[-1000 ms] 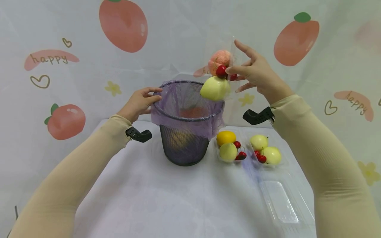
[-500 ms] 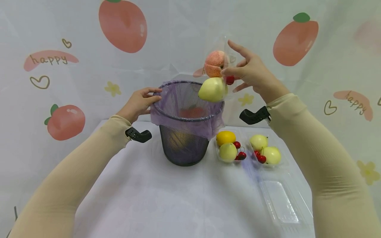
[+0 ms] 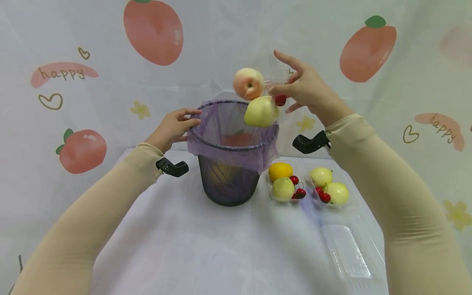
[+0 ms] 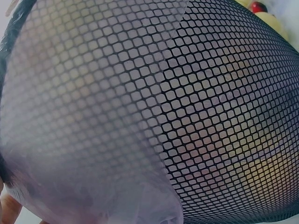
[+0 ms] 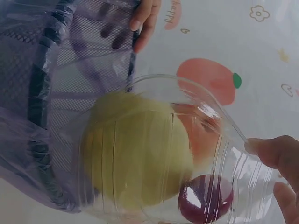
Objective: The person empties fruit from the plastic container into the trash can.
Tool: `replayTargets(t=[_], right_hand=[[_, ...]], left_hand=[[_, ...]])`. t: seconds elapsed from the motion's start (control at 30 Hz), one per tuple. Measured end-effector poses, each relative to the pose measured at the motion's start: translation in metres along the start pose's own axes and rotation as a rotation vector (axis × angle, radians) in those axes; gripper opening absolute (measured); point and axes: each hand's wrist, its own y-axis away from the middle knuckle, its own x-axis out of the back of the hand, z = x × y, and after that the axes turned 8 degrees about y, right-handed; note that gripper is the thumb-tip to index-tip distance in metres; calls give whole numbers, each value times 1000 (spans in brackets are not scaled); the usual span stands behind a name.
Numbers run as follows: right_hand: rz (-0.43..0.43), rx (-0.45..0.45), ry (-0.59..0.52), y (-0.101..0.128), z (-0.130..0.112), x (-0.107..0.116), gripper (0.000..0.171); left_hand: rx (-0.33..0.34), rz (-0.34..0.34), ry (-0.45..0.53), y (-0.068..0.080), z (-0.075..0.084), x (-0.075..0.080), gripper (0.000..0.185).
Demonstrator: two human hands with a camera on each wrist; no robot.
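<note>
My left hand (image 3: 173, 127) grips the rim of a black mesh bin (image 3: 229, 180), which is lined with a purple plastic bag (image 3: 236, 153). Above the bin's right side, my right hand (image 3: 309, 90) holds a clear plastic box (image 5: 240, 163) by its edge, tipped on its side with the opening toward the bin. A pinkish peach (image 3: 248, 84) is partly out of the box, over the back rim. Below it a pale green pear (image 3: 261, 111) leans out. One dark red cherry (image 3: 280, 100) shows beside the right fingers. Through the mesh, yellow and reddish shapes appear inside the bin.
Right of the bin stands a clear box (image 3: 271, 196) with a lemon, a pale green fruit and cherries. Beside it, another clear box (image 3: 348, 205) holds pale green fruit and cherries. An open clear lid (image 3: 348, 250) lies nearer me. A printed cloth hangs behind.
My right hand has moved left with the tilted box. The peach has rolled left and out toward the bin, and the pear has shifted slightly left. My left hand stays on the rim.
</note>
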Motion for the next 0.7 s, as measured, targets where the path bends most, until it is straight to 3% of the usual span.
replayTargets(t=[0.33,0.7], right_hand=[[35,21,30,-2,-8,3,87],[49,4,-54,0,-5,7,87]], left_hand=[[-9,7,-16,0,-1,2,48],[-10,8,-5,0,-2,4,48]])
